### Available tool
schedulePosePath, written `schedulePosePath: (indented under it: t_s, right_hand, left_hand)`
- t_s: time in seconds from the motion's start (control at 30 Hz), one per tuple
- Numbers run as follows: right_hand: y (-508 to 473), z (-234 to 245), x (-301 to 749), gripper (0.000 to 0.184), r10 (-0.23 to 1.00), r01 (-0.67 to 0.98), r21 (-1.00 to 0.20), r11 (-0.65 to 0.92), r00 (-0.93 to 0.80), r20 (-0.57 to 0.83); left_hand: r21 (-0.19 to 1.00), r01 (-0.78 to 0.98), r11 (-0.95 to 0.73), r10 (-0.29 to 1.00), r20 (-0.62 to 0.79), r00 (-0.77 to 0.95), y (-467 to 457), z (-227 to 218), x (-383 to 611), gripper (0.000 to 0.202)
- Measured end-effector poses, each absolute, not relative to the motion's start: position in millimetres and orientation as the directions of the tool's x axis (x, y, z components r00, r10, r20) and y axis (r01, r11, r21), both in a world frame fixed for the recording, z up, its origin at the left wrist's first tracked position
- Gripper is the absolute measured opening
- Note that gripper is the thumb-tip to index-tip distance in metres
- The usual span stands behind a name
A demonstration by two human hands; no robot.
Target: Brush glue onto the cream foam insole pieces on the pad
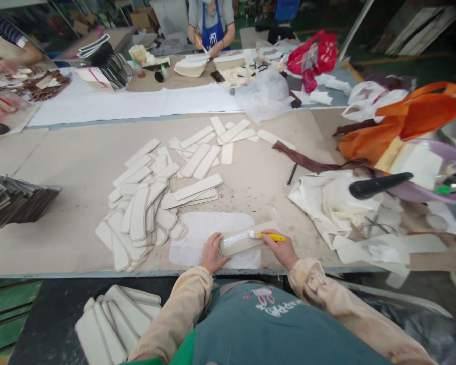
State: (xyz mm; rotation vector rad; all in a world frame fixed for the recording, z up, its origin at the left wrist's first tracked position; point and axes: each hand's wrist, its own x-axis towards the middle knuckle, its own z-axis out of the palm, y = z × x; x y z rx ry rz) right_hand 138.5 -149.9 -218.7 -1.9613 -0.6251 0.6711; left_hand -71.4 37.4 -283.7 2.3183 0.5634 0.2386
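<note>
My right hand (283, 249) is closed around the yellow handle of a glue brush (273, 236). The white, coated bristles touch a grey-beige strip-shaped piece (241, 243), leaving a wet white streak along it. My left hand (213, 253) grips the left end of this piece, fingers on top and thumb at the near edge. Under it lies a white sheet (190, 223) on the table. A large loose heap of cream rounded strips (140, 208) spreads to the left and behind.
Dark stacked pieces (19, 200) stand at the left. White cloth (319, 197), a black-handled tool (380, 186) and an orange bag (410, 126) crowd the right. More cream pieces (114, 324) lie below the table edge. A person in a blue apron (212, 28) works opposite.
</note>
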Motion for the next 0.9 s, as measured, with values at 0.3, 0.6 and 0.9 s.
schedulePosePath:
  t_s: [0.3,0.6,0.9]
  right_hand:
    - [-199,-225,184,0.037,0.473,0.107,-0.862,-0.495,0.866,-0.164]
    - [-162,-207,127,0.030,0.644,0.005,-0.933,-0.360,0.725,-0.245]
    - [-121,-225,79,0.026,0.829,0.068,-0.954,-0.291,0.515,-0.216]
  left_hand:
    - [0.683,0.343,-0.644,0.461,-0.011,0.887,37,-284,-70,0.074]
    - [0.678,0.361,-0.640,0.466,-0.030,0.884,36,-281,-71,0.074]
    - [0.668,0.341,-0.662,0.460,0.003,0.888,35,-283,-71,0.075]
